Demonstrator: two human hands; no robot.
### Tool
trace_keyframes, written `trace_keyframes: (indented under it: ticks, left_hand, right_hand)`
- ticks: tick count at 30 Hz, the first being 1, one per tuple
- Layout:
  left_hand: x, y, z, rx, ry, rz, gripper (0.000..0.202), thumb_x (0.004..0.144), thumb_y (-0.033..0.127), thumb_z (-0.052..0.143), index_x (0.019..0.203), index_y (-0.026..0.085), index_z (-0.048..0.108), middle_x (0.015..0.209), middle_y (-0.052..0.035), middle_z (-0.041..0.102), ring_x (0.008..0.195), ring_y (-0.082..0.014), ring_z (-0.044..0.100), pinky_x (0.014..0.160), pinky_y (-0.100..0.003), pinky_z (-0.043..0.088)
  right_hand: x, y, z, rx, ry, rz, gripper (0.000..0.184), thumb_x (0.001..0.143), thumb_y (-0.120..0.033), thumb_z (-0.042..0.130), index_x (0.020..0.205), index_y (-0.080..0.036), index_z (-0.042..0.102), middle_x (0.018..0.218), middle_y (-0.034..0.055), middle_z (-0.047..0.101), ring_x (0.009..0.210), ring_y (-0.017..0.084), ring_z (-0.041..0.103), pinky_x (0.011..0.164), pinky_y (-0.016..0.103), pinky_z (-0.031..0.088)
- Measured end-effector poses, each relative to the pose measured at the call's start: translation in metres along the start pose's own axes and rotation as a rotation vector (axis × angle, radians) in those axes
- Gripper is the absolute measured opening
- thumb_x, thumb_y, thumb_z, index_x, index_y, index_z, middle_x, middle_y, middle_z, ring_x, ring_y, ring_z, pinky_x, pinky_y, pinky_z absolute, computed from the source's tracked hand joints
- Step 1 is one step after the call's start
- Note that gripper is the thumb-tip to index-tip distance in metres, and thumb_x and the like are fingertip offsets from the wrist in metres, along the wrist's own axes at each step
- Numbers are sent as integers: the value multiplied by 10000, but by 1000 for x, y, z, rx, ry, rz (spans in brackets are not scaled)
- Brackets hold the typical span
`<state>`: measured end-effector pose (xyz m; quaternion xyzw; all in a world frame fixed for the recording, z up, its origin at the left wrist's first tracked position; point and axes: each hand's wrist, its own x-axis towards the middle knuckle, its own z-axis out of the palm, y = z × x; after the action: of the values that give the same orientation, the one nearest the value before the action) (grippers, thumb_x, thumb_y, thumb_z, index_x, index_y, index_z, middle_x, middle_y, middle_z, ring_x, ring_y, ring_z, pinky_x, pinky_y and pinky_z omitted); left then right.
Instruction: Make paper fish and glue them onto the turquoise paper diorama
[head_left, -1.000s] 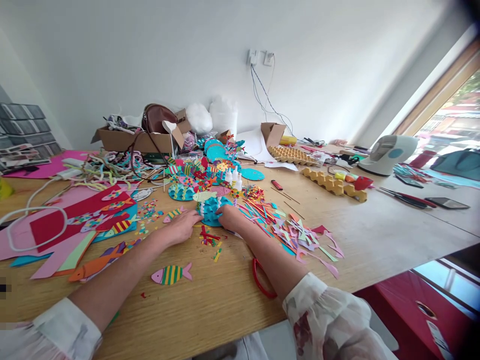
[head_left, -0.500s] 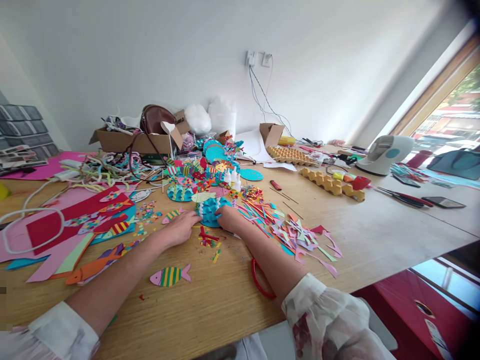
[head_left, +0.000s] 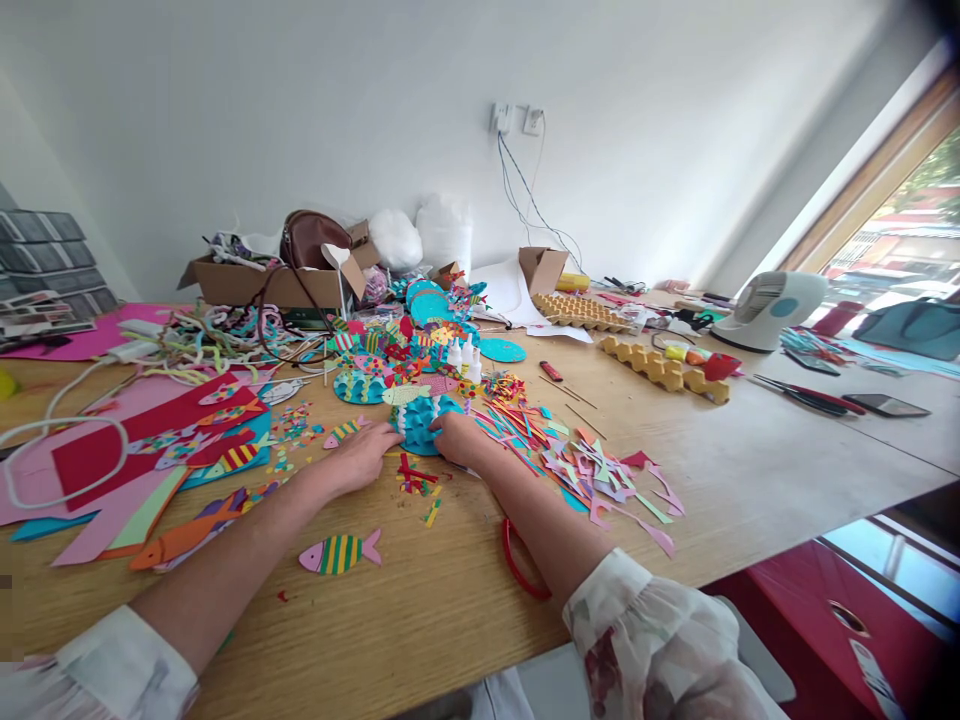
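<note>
A blue-painted egg-carton piece on a round blue base [head_left: 421, 428] rests on the table between my hands, with wavy paper strips and paper fish at its top. My left hand [head_left: 369, 452] holds its left edge, fingertips bent against it. On the opposite side my right hand [head_left: 456, 437] grips the right edge, fingers curled and partly hidden. Beside my left hand lies a small striped paper fish [head_left: 345, 432]. A larger pink fish with green and yellow stripes [head_left: 341, 553] lies nearer me. Red and yellow paper scraps [head_left: 416, 473] are scattered in front of the piece.
White glue bottles [head_left: 466, 355] stand behind the piece. Coloured paper offcuts [head_left: 592, 465] spread to the right, near a red-handled tool [head_left: 517, 565] under my right forearm. Paper sheets [head_left: 90, 450] lie left. Yellow egg-carton strips [head_left: 660, 370] and a white fan [head_left: 772, 310] are farther right.
</note>
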<state>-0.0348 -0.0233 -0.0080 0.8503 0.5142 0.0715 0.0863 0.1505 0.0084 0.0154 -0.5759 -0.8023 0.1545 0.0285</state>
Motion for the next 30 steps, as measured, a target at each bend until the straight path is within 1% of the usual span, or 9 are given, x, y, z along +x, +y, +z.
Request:
trace_keyframes:
  ticks: [6, 9, 14, 20, 24, 30]
  left_hand:
    - [-2, 2, -1, 2, -2, -9, 573, 671, -46, 379, 1154, 186, 581, 1186, -102, 551, 1123, -245, 478, 950, -373, 374]
    - [-3, 3, -2, 3, 0, -6, 572, 669, -50, 375, 1161, 164, 576, 1192, -115, 548, 1127, -253, 471, 958, -383, 364]
    - [-3, 5, -3, 2, -4, -6, 572, 674, -53, 367, 1169, 149, 568, 1181, -126, 551, 1107, -253, 485, 927, -375, 391]
    - [-6, 7, -5, 11, 0, -6, 561, 690, -49, 355, 1173, 143, 566, 1188, -126, 548, 1109, -257, 477, 941, -391, 380]
    - [-5, 6, -3, 13, 6, 3, 561, 693, -47, 362, 1176, 150, 567, 1201, -127, 544, 1122, -258, 472, 952, -398, 371]
    - [-4, 3, 1, 21, 11, 6, 539, 708, -36, 372, 1169, 156, 573, 1186, -129, 555, 1104, -258, 490, 922, -394, 398]
  right_hand:
    - [0, 0, 1, 3, 8, -12, 394, 707, -121, 490, 1045, -228, 662, 1037, 71, 675, 959, 230, 609, 717, 243, 450]
    - [-2, 0, 1, 7, 11, -17, 398, 709, -117, 491, 1051, -228, 661, 1060, 70, 668, 971, 231, 605, 733, 247, 452]
    - [-3, -1, 2, 12, 21, -9, 416, 724, -128, 486, 1098, -229, 638, 1091, 81, 655, 979, 239, 604, 755, 266, 455]
    - [-2, 0, 2, 12, 25, -9, 406, 715, -121, 491, 1072, -232, 651, 1063, 75, 666, 975, 238, 605, 753, 263, 454]
    - [-2, 0, 2, 11, 28, -11, 416, 711, -119, 494, 1076, -240, 650, 1064, 72, 667, 968, 238, 609, 748, 263, 455]
    - [-3, -1, 1, 17, 32, -10, 412, 720, -130, 489, 1082, -241, 649, 1093, 71, 656, 993, 237, 600, 761, 263, 451]
